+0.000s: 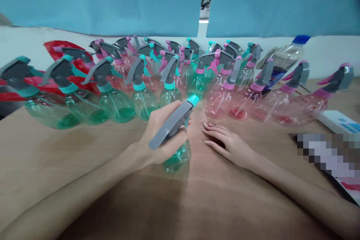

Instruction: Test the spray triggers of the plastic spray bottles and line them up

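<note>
One unaligned green plastic spray bottle point(178, 158) is gripped by the left hand point(155, 125); pink bottles point(216, 107) and green bottles point(118, 107) are already lined up beyond; the right hand point(232, 144) is left empty.

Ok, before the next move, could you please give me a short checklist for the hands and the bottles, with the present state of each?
1. Left hand around the upper part of the held bottle: ok.
2. Nozzle turned away from the person: ok.
3. Sprayer head screwed tight: cannot tell, the hand hides the joint.
4. Held bottle's base touching the table: cannot tell.
5. Right hand holding nothing: ok.
6. Pink bottles beyond the right hand standing: ok.
</note>
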Demonstrator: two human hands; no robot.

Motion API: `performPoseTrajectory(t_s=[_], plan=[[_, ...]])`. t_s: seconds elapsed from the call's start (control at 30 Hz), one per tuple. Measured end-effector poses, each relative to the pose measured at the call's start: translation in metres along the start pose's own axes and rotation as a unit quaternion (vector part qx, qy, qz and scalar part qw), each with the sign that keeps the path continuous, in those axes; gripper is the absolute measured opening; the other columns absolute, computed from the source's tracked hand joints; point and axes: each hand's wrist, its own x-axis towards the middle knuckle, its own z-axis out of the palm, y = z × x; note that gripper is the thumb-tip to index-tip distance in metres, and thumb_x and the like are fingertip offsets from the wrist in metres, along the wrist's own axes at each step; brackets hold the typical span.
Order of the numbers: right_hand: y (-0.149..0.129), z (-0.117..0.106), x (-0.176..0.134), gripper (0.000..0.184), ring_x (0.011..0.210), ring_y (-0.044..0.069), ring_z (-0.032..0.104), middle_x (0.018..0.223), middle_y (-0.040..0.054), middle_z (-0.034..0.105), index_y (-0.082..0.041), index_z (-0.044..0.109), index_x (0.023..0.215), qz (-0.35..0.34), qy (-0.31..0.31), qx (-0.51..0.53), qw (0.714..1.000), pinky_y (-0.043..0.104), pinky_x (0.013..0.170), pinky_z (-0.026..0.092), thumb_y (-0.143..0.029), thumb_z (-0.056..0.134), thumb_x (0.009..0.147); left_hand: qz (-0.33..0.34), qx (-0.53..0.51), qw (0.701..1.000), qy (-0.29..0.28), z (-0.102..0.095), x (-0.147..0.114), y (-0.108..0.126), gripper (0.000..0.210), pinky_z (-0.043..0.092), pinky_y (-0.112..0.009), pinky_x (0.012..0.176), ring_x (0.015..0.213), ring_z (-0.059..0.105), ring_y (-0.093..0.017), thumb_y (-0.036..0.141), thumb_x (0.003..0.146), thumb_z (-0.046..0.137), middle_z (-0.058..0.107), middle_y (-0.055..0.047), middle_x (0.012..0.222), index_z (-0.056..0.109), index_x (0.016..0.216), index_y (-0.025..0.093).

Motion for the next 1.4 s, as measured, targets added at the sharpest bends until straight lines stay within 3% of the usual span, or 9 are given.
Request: performPoseTrajectory(t_s=[0.17,0.3,0.47,0.73,0.87,0.93,1.2,1.4], plan=[[0.0003,0.0003,0.0,0.039,0.129,0.027,0.05,0.135,0.0112,0.058,-0.019,0.057,0.131,-0.002,0.002,0.002,1.0,0.05,0.106,0.044,-0.037,0.048,0.097,-0.028,-0.047,0.998,-0.014,0.0025,-0.0005,-0.0061,0.026,0.033,-0.023,0.048,0.046,0.034,-0.008,0.012,0.069,0.05,0.042,0.008,0.059,0.054,0.093,0.018],[-0.0001,-0.0002,0.0006,0.039,0.129,0.027,0.05,0.135,0.0111,0.058,-0.02,0.058,0.13,-0.001,0.004,0.007,1.0,0.05,0.106,0.044,-0.037,0.048,0.097,-0.037,-0.067,0.997,0.009,0.005,-0.0026,-0.0077,0.033,0.039,-0.023,0.051,0.051,0.041,-0.007,0.013,0.067,0.051,0.061,0.001,0.087,0.058,0.098,0.02],[-0.001,-0.0012,0.001,0.038,0.129,0.027,0.051,0.134,0.0107,0.059,-0.021,0.058,0.13,0.001,0.003,0.007,1.0,0.051,0.106,0.044,-0.037,0.048,0.097,-0.042,-0.069,0.997,0.004,0.0054,-0.0052,-0.0075,0.041,0.045,-0.024,0.06,0.06,0.05,-0.009,0.008,0.066,0.054,0.066,-0.004,0.106,0.058,0.106,0.019],[-0.002,-0.0022,0.0017,0.037,0.128,0.028,0.051,0.133,0.0102,0.06,-0.022,0.059,0.129,0.0,0.005,0.011,1.0,0.051,0.105,0.045,-0.037,0.049,0.096,-0.063,-0.095,0.993,-0.014,0.0039,-0.0052,-0.0055,0.044,0.044,-0.026,0.058,0.057,0.048,-0.008,0.008,0.068,0.054,0.065,-0.006,0.109,0.055,0.111,0.018],[-0.0027,-0.003,0.0019,0.038,0.129,0.027,0.05,0.133,0.0112,0.06,-0.02,0.059,0.128,0.001,0.0,0.009,1.0,0.049,0.107,0.044,-0.036,0.05,0.096,-0.054,-0.073,0.996,-0.027,0.0021,-0.0053,-0.0057,0.04,0.041,-0.025,0.055,0.054,0.047,-0.01,0.01,0.068,0.053,0.061,0.002,0.079,0.056,0.107,0.02],[-0.0027,-0.0029,0.0018,0.038,0.13,0.027,0.049,0.134,0.0113,0.059,-0.02,0.059,0.129,0.0,-0.001,0.005,1.0,0.049,0.107,0.043,-0.036,0.049,0.096,-0.051,-0.068,0.996,-0.027,0.0019,-0.0051,-0.006,0.039,0.04,-0.025,0.055,0.054,0.049,-0.011,0.01,0.069,0.053,0.059,0.003,0.073,0.056,0.106,0.02],[-0.0011,-0.0014,0.0017,0.038,0.129,0.028,0.05,0.134,0.011,0.059,-0.022,0.058,0.13,-0.004,0.009,0.012,1.0,0.052,0.105,0.044,-0.036,0.05,0.096,-0.062,-0.08,0.995,-0.018,0.0025,-0.0032,-0.001,0.038,0.041,-0.024,0.054,0.053,0.047,-0.008,0.011,0.069,0.053,0.065,-0.002,0.099,0.055,0.105,0.022],[-0.0014,-0.0016,0.0017,0.038,0.128,0.028,0.051,0.134,0.0109,0.059,-0.023,0.058,0.13,-0.001,0.009,0.013,1.0,0.052,0.105,0.045,-0.036,0.05,0.096,-0.057,-0.067,0.996,-0.021,0.0028,-0.0041,-0.0048,0.037,0.039,-0.023,0.049,0.046,0.039,-0.007,0.015,0.072,0.054,0.064,0.0,0.088,0.055,0.108,0.023]])
